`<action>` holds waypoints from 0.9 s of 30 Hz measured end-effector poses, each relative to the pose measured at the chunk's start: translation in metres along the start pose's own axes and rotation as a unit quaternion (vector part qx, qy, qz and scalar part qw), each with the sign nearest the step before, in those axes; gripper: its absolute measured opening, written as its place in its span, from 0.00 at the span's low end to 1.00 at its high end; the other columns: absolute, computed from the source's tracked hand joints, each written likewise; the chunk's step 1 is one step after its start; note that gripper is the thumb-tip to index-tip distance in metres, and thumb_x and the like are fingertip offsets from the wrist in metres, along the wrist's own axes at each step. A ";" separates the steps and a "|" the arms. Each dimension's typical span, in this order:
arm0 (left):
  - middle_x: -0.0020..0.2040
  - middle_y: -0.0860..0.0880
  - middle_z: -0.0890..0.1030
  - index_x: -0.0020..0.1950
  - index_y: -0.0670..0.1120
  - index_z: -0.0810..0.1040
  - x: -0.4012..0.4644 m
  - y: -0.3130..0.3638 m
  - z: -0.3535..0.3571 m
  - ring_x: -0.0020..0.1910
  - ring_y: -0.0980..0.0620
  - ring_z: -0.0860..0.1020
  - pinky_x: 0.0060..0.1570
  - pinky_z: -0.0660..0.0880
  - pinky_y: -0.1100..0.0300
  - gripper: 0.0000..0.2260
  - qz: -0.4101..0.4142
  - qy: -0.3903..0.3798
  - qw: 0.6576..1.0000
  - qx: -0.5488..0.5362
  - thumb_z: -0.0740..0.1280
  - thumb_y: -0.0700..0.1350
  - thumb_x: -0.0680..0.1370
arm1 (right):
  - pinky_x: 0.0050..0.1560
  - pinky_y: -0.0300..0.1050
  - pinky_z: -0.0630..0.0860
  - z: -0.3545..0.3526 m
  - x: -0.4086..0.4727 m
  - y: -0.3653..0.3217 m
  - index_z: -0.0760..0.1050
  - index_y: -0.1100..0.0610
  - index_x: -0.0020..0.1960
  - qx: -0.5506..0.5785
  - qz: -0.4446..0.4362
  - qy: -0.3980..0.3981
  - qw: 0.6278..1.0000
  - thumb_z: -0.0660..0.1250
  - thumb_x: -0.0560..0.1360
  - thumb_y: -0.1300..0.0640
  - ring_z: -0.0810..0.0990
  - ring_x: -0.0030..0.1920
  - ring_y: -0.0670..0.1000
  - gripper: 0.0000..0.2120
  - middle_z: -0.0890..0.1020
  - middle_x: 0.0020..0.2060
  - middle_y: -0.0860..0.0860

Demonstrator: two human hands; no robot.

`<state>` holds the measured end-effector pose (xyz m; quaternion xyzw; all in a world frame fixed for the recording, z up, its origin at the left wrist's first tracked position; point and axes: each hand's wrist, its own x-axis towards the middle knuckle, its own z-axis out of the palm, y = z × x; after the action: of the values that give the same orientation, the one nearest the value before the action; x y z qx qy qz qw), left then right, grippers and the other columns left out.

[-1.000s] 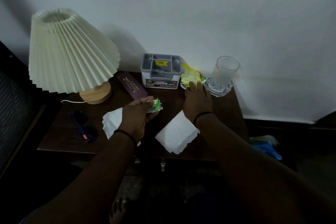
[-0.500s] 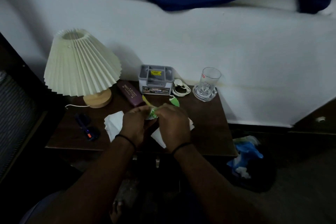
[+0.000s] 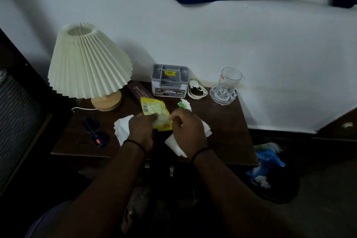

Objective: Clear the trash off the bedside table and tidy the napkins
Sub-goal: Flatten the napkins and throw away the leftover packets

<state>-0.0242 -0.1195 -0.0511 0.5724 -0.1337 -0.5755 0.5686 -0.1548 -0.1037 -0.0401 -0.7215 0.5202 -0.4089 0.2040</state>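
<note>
From my remote seat, one word reads clearly: "OPEL", in white letters on the front label of the grey box at mid-frame. A yellow sticker inside its top carries print too blurred to read. Gold lettering on the maroon case left of it is illegible, as is the yellow wrapper's print.

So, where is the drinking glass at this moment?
In the head view, the drinking glass stands at the back right corner of the bedside table, right of the white cable.
</note>
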 end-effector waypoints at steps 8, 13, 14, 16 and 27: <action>0.52 0.39 0.82 0.55 0.39 0.80 0.013 0.002 -0.011 0.51 0.40 0.81 0.55 0.77 0.45 0.08 0.049 -0.002 0.999 0.004 0.67 0.34 0.76 | 0.69 0.50 0.57 0.013 0.034 0.048 0.80 0.46 0.58 -0.316 0.095 -0.115 0.937 0.62 0.74 0.53 0.67 0.69 0.55 0.15 0.77 0.64 0.49; 0.46 0.44 0.84 0.46 0.46 0.82 0.023 -0.001 -0.014 0.48 0.42 0.83 0.47 0.80 0.52 0.06 0.055 0.009 0.998 0.004 0.69 0.36 0.75 | 0.70 0.49 0.61 0.014 0.050 0.054 0.80 0.53 0.57 -0.293 0.102 -0.169 0.935 0.59 0.77 0.55 0.73 0.66 0.54 0.14 0.81 0.58 0.53; 0.45 0.46 0.84 0.47 0.46 0.82 0.024 0.000 -0.014 0.47 0.45 0.83 0.42 0.80 0.55 0.05 0.059 0.008 0.998 0.014 0.69 0.36 0.76 | 0.64 0.48 0.68 0.010 0.051 0.052 0.81 0.55 0.55 -0.267 0.095 -0.154 0.947 0.60 0.77 0.56 0.77 0.61 0.56 0.13 0.83 0.54 0.55; 0.46 0.46 0.84 0.52 0.43 0.81 0.021 0.003 -0.011 0.46 0.46 0.82 0.40 0.79 0.56 0.06 0.061 0.005 0.998 0.015 0.68 0.36 0.76 | 0.56 0.50 0.75 0.001 0.050 0.044 0.84 0.58 0.51 -0.177 0.110 -0.089 0.974 0.63 0.77 0.58 0.81 0.53 0.57 0.11 0.85 0.48 0.57; 0.59 0.35 0.79 0.66 0.33 0.73 -0.048 0.008 0.037 0.53 0.36 0.80 0.54 0.78 0.43 0.15 0.067 -0.091 0.993 -0.018 0.62 0.34 0.79 | 0.36 0.38 0.77 -0.066 0.028 -0.017 0.78 0.62 0.54 0.345 0.336 -0.103 0.871 0.70 0.73 0.67 0.79 0.35 0.46 0.10 0.81 0.38 0.51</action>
<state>-0.0646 -0.1015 -0.0094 0.4969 -0.2128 -0.5882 0.6015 -0.1945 -0.1138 0.0213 -0.4252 0.5330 -0.3928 0.6171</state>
